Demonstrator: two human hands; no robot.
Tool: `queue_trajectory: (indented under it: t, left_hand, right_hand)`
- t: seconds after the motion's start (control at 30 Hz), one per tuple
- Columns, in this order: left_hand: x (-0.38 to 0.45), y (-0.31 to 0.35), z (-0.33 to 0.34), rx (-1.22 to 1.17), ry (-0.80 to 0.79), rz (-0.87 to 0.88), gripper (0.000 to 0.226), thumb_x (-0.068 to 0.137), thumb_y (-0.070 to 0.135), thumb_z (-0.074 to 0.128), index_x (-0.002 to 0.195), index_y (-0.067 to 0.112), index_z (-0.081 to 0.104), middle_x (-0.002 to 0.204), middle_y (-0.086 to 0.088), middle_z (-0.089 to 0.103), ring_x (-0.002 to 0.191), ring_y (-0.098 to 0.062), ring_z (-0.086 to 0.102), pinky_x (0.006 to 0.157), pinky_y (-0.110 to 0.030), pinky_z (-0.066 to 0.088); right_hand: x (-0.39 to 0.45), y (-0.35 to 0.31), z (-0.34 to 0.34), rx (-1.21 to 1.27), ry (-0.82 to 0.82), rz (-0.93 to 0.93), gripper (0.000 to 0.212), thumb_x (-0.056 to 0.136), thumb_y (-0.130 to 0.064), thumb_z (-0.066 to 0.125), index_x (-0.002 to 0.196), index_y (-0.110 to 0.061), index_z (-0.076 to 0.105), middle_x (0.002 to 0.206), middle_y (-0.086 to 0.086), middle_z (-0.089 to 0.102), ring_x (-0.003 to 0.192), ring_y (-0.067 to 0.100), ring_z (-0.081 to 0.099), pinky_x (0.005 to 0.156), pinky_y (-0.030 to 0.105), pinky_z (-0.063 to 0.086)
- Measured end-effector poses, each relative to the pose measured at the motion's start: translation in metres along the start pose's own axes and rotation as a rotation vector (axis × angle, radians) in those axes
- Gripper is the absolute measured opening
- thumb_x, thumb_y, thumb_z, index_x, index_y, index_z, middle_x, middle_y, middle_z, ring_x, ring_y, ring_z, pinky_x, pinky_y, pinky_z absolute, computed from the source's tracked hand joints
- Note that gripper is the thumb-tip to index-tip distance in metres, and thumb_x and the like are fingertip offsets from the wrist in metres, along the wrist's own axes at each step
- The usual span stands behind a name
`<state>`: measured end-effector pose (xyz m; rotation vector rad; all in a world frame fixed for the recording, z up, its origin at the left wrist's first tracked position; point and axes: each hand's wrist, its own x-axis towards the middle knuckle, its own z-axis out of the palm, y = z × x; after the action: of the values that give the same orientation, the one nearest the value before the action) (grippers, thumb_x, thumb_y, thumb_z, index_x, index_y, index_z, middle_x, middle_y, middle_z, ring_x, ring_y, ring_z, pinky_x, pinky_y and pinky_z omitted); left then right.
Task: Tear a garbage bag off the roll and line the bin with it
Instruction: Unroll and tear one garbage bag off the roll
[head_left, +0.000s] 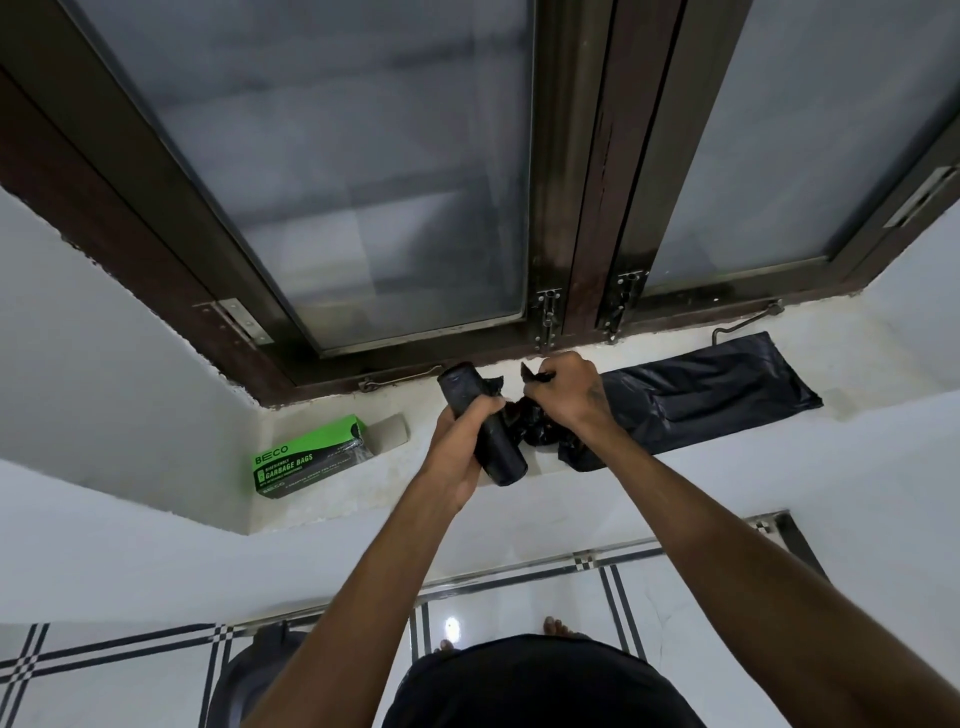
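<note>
Two bare arms reach over a white sill. Left hand wraps tightly around a black roll. Right hand pinches crumpled bag film beside it. Green box lies left; bin stands on the floor below.
</note>
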<state>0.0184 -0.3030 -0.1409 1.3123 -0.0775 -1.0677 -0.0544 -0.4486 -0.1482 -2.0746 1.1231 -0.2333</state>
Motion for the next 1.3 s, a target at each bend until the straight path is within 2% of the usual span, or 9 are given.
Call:
queue_trajectory:
  t: [0.17, 0.3, 0.43, 0.47, 0.57, 0.7, 0.9, 1.07, 1.3]
  left_hand:
    - [0.010, 0.005, -0.008, -0.111, 0.090, -0.050, 0.026, 0.085, 0.020, 0.070, 0.107, 0.011, 0.060, 0.098, -0.014, 0.067, 0.095, -0.029, 0.065, 0.091, -0.045, 0.055]
    - [0.016, 0.007, -0.019, -0.122, 0.115, -0.083, 0.032, 0.083, 0.024, 0.072, 0.110, 0.011, 0.060, 0.105, -0.016, 0.066, 0.098, -0.031, 0.065, 0.092, -0.046, 0.055]
    - [0.016, 0.009, -0.019, -0.046, 0.106, -0.070, 0.027, 0.087, 0.025, 0.070, 0.110, 0.015, 0.060, 0.106, -0.014, 0.067, 0.105, -0.032, 0.065, 0.097, -0.050, 0.052]
    - [0.017, 0.009, -0.018, -0.025, 0.107, -0.067, 0.028, 0.087, 0.026, 0.069, 0.112, 0.016, 0.060, 0.109, -0.014, 0.067, 0.107, -0.032, 0.065, 0.098, -0.050, 0.051]
    - [0.018, 0.010, -0.018, 0.024, 0.123, -0.048, 0.027, 0.087, 0.028, 0.069, 0.111, 0.018, 0.061, 0.101, -0.012, 0.071, 0.098, -0.029, 0.068, 0.095, -0.049, 0.053]
    - [0.015, 0.008, -0.014, 0.078, 0.119, -0.017, 0.021, 0.089, 0.025, 0.066, 0.106, 0.016, 0.061, 0.076, -0.006, 0.070, 0.080, -0.025, 0.069, 0.079, -0.040, 0.058]
    - [0.011, -0.001, -0.002, 0.205, 0.149, 0.017, 0.010, 0.088, 0.022, 0.065, 0.096, 0.017, 0.062, 0.088, -0.008, 0.066, 0.085, -0.024, 0.064, 0.080, -0.038, 0.055]
    - [0.011, -0.009, -0.007, 0.215, 0.171, -0.006, 0.014, 0.087, 0.022, 0.065, 0.098, 0.013, 0.063, 0.088, -0.010, 0.067, 0.082, -0.025, 0.065, 0.081, -0.040, 0.057]
    - [0.007, -0.008, -0.009, 0.147, 0.199, -0.028, 0.017, 0.087, 0.024, 0.065, 0.100, 0.014, 0.062, 0.090, -0.011, 0.066, 0.082, -0.024, 0.065, 0.075, -0.037, 0.057]
  right_hand:
    - [0.002, 0.001, -0.011, 0.233, -0.217, -0.013, 0.026, 0.093, -0.033, 0.068, 0.089, -0.008, 0.075, 0.087, 0.012, 0.076, 0.077, 0.019, 0.070, 0.065, 0.028, 0.049]
    - [0.001, 0.007, -0.023, 0.340, -0.397, 0.007, 0.035, 0.099, -0.043, 0.058, 0.122, -0.019, 0.068, 0.114, -0.009, 0.069, 0.100, 0.000, 0.061, 0.082, 0.013, 0.044]
    - [0.005, 0.015, -0.020, 0.367, -0.524, 0.045, 0.087, 0.070, -0.063, 0.082, 0.141, -0.022, 0.054, 0.136, -0.005, 0.064, 0.125, 0.012, 0.060, 0.111, 0.036, 0.044]
    - [0.004, 0.014, -0.020, 0.371, -0.560, 0.035, 0.085, 0.069, -0.054, 0.087, 0.140, -0.022, 0.054, 0.133, -0.003, 0.066, 0.122, 0.013, 0.062, 0.108, 0.036, 0.047]
    - [0.001, 0.010, -0.019, 0.306, -0.553, -0.030, 0.045, 0.076, -0.017, 0.087, 0.117, -0.015, 0.069, 0.109, 0.000, 0.077, 0.103, 0.014, 0.072, 0.095, 0.032, 0.055]
    - [0.002, 0.007, -0.011, 0.168, -0.413, -0.043, 0.014, 0.078, -0.007, 0.081, 0.088, -0.013, 0.075, 0.090, 0.006, 0.077, 0.090, 0.022, 0.073, 0.087, 0.038, 0.057]
    - [-0.001, 0.003, 0.003, -0.031, -0.298, -0.053, 0.016, 0.079, -0.008, 0.076, 0.094, -0.012, 0.074, 0.092, 0.007, 0.073, 0.086, 0.019, 0.067, 0.074, 0.026, 0.052]
    - [-0.004, -0.001, 0.013, -0.132, -0.296, -0.075, 0.005, 0.076, -0.006, 0.071, 0.077, -0.011, 0.069, 0.082, 0.009, 0.072, 0.082, 0.024, 0.069, 0.066, 0.028, 0.053]
    - [-0.001, -0.003, 0.010, 0.010, -0.372, 0.009, 0.012, 0.077, -0.005, 0.073, 0.075, -0.016, 0.068, 0.072, 0.000, 0.065, 0.071, 0.015, 0.064, 0.058, 0.021, 0.045]
